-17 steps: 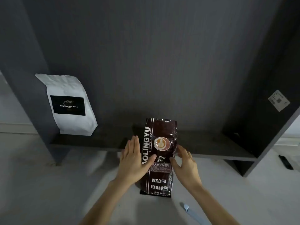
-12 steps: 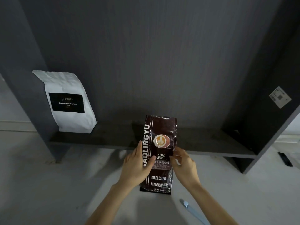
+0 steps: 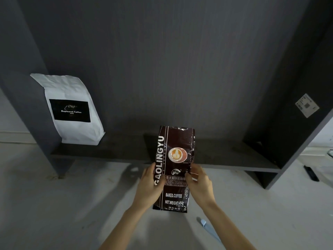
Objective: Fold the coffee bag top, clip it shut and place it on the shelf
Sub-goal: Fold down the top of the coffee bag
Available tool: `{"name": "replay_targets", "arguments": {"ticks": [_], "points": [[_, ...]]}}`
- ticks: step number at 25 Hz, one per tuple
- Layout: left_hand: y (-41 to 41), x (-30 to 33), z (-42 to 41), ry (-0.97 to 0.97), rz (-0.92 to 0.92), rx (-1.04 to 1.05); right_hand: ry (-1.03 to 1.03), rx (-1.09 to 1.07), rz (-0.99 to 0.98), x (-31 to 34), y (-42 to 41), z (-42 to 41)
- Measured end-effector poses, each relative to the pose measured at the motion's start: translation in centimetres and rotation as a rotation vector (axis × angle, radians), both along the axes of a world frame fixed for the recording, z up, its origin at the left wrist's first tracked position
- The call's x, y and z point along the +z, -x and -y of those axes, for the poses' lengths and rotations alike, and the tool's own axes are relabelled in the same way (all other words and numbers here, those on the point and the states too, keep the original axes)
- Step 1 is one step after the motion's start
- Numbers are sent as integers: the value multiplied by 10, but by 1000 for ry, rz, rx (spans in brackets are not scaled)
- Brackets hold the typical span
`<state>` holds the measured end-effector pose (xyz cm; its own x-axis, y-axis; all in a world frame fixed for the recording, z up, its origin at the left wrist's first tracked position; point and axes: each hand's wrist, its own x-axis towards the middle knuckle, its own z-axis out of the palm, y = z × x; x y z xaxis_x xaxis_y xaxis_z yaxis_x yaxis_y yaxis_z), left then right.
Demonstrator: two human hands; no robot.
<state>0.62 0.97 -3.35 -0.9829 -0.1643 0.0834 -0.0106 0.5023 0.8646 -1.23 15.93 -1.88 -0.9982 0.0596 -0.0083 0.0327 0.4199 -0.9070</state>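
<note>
A: Going left to right, what's there?

B: A white Kopiluwak Coffee bag (image 3: 72,112) stands at the left end of the dark shelf (image 3: 225,156). In front of the shelf's middle stands the brown Gaolingyu coffee bag (image 3: 173,168), upright, its base on the pale counter (image 3: 54,204) and its top reaching up in front of the shelf board. The left hand (image 3: 150,188) wraps the bag's left edge, thumb on the front; the right hand (image 3: 200,183) pinches the right edge the same way. Both grips are closed on the bag, about halfway up. A pale blue clip (image 3: 207,226) lies on the counter near the right forearm

A: Is the top folded yet?

B: It looks flat and unfolded, so I'd judge folding is the step in hand

A: How to do it well?

B: Slide both hands up to the top corners, press the air out, and roll the top down in even, square turns so the crease runs straight across. Keep one hand pinning the fold while the other reaches for the clip, or the stiff foil will likely spring open
</note>
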Motion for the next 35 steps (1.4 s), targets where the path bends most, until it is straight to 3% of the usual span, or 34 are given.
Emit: {"name": "replay_targets", "arguments": {"ticks": [10,14,18,25,35], "points": [[-27,1,1,-80,-60,193,130,-121,-46,-6,-33,-10],[-48,-4,11,-82,-14,155,175,-88,-17,-8,-48,-9],[-64,-14,18,-228,94,108,290,-111,35,-17,-65,-6],[-69,-16,17,-263,98,115,284,-16,75,-20,-66,-15],[-76,-12,10,-388,106,79,344,-94,131,-26,-69,-23]]}}
